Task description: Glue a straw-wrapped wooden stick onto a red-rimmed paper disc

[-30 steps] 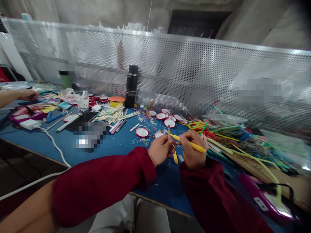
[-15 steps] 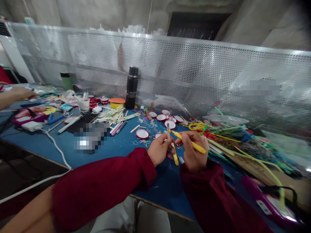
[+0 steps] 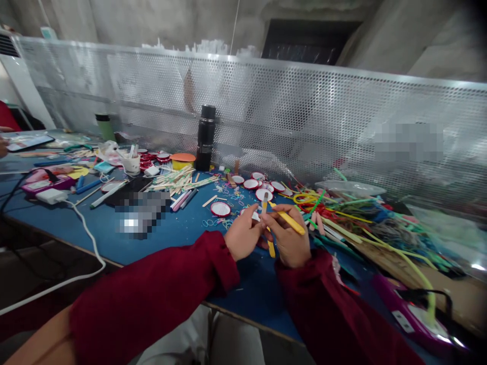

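Note:
My left hand (image 3: 241, 234) is closed around a short upright stick (image 3: 264, 204) with a pale tip. A yellow craft stick (image 3: 271, 248) hangs below my two hands. My right hand (image 3: 289, 238) is closed on a long yellow stick (image 3: 289, 221) that slants up to the left, its tip close to the upright stick. Both hands meet above the blue table (image 3: 182, 230), in dark red sleeves. Red-rimmed white discs (image 3: 221, 208) and small rubber bands lie just beyond my fingers.
A black bottle (image 3: 205, 137) stands at the perforated metal screen (image 3: 342, 116). A heap of coloured straws (image 3: 365, 223) fills the right side. Loose sticks (image 3: 178, 178), markers, a white cup (image 3: 131, 162) and a white charger with cable (image 3: 49, 195) lie left. A purple glue gun (image 3: 414, 314) sits near right.
My hands have drawn slightly left and closer together. The long yellow stick has slid left with my right hand. The other person's hand at the far left has pulled back.

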Demonstrator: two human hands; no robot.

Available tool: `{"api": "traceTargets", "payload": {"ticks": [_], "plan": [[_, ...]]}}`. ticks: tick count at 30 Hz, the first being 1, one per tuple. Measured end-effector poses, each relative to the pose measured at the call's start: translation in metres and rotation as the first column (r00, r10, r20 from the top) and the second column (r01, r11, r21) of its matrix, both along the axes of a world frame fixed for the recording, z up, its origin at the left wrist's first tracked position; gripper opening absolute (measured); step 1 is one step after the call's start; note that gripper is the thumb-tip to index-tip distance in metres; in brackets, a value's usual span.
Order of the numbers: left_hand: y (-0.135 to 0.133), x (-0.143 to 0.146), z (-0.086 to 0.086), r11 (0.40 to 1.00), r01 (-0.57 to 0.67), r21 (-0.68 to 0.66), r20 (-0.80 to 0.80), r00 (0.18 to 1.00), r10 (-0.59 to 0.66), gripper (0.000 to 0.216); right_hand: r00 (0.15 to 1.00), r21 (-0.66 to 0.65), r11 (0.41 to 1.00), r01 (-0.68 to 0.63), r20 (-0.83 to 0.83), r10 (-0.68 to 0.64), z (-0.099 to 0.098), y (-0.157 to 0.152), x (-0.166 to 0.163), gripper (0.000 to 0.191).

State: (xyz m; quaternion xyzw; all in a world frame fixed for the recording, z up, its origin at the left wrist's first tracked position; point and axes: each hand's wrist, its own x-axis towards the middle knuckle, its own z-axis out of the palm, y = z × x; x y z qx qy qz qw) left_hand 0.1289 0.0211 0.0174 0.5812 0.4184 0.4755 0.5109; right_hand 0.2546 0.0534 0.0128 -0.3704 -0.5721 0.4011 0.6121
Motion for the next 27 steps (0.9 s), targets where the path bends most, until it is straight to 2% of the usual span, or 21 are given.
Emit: {"api": "traceTargets", "payload": {"ticks": [1, 2, 3, 5, 6, 7, 8, 9, 11, 13, 18, 22, 24, 27], "plan": [[-0.009, -0.006, 0.004, 1.0, -0.005, 0.02, -0.133, 0.991, 0.008, 0.058, 1.0, 0.0, 1.0, 0.022, -0.004, -0.022, 0.001, 0.001, 0.0, 0.045], [-0.02, -0.015, 0.008, 0.996, -0.018, 0.087, -0.322, 0.946, 0.045, 0.054, 0.999, 0.002, 0.999, 0.038, -0.01, -0.038, 0.001, 0.002, 0.001, 0.046], [-0.033, -0.025, 0.012, 0.98, -0.065, 0.187, -0.494, 0.856, 0.151, 0.05, 0.999, 0.004, 0.999, 0.047, -0.016, -0.046, 0.001, 0.003, 0.001, 0.046], [-0.062, -0.05, 0.015, 0.917, -0.209, 0.339, -0.692, 0.604, 0.394, 0.057, 0.999, 0.006, 0.999, 0.045, -0.027, -0.045, 0.0, 0.006, 0.002, 0.047], [-0.077, -0.064, 0.014, 0.884, -0.285, 0.37, -0.761, 0.452, 0.465, 0.061, 0.999, 0.007, 0.999, 0.041, -0.032, -0.041, -0.001, 0.007, 0.001, 0.048], [-0.089, -0.079, 0.012, 0.847, -0.364, 0.388, -0.808, 0.307, 0.502, 0.063, 0.999, 0.007, 0.999, 0.034, -0.037, -0.034, -0.002, 0.007, 0.001, 0.048], [-0.1, -0.094, 0.01, 0.818, -0.43, 0.383, -0.843, 0.198, 0.499, 0.065, 0.999, 0.008, 1.0, 0.027, -0.041, -0.027, -0.003, 0.007, 0.001, 0.049], [-0.107, -0.109, 0.007, 0.801, -0.481, 0.356, -0.871, 0.14, 0.471, 0.067, 0.999, 0.01, 1.0, 0.018, -0.04, -0.018, -0.003, 0.007, 0.0, 0.048], [-0.114, -0.136, 0.002, 0.759, -0.579, 0.298, -0.907, 0.076, 0.414, 0.068, 1.0, 0.018, 1.0, 0.009, -0.029, -0.008, -0.004, 0.006, -0.001, 0.046], [-0.113, -0.157, -0.001, 0.734, -0.615, 0.289, -0.925, 0.018, 0.379, 0.065, 1.0, 0.022, 1.0, 0.022, -0.02, -0.021, -0.004, 0.006, -0.002, 0.043], [-0.102, -0.183, -0.002, 0.714, -0.645, 0.272, -0.94, -0.02, 0.34, 0.052, 0.998, 0.011, 0.998, 0.057, -0.026, -0.056, -0.006, 0.01, -0.001, 0.045], [-0.097, -0.171, 0.007, 0.743, -0.607, 0.281, -0.934, 0.003, 0.356, 0.044, 0.999, 0.0, 0.999, 0.047, -0.008, -0.047, -0.008, 0.011, -0.002, 0.048], [-0.095, -0.152, 0.013, 0.78, -0.537, 0.321, -0.909, 0.058, 0.413, 0.043, 0.999, -0.009, 0.999, 0.034, 0.0, -0.034, -0.008, 0.01, -0.003, 0.048], [-0.089, -0.112, 0.023, 0.871, -0.346, 0.348, -0.856, 0.263, 0.446, 0.039, 1.0, -0.033, 0.999, -0.002, 0.004, 0.002, -0.009, 0.008, -0.005, 0.049]]}}
